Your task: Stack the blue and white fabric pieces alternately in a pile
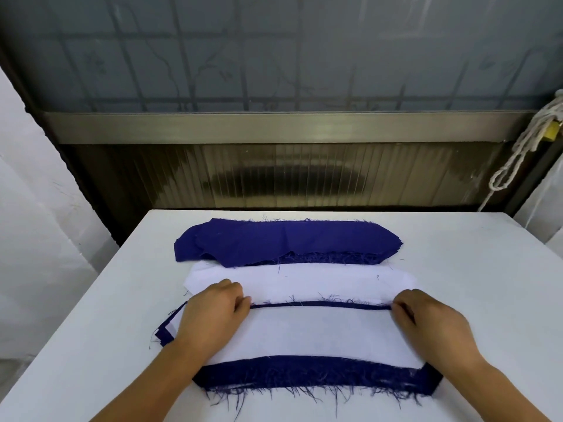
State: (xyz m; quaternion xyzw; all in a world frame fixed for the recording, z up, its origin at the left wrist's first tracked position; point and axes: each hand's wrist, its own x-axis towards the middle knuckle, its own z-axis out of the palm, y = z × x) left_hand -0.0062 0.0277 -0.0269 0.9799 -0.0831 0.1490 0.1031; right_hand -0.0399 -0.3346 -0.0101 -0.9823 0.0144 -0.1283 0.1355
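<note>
Nearest me lies the mixed pile [320, 333], a white piece on top with frayed blue edges showing along its front and far sides. My left hand [213, 315] rests on the pile's left end, fingertips pinching the far edge. My right hand [426, 321] does the same at the right end. Behind the pile sits a stack of white pieces [304, 281]. Farther back lies a stack of dark blue pieces [286, 242] with frayed threads.
Everything sits on a white table [91, 330] whose far edge meets a dark ribbed panel [289, 175] below a frosted window. A white rope [524, 147] hangs at the right. White sheeting covers the wall at the left.
</note>
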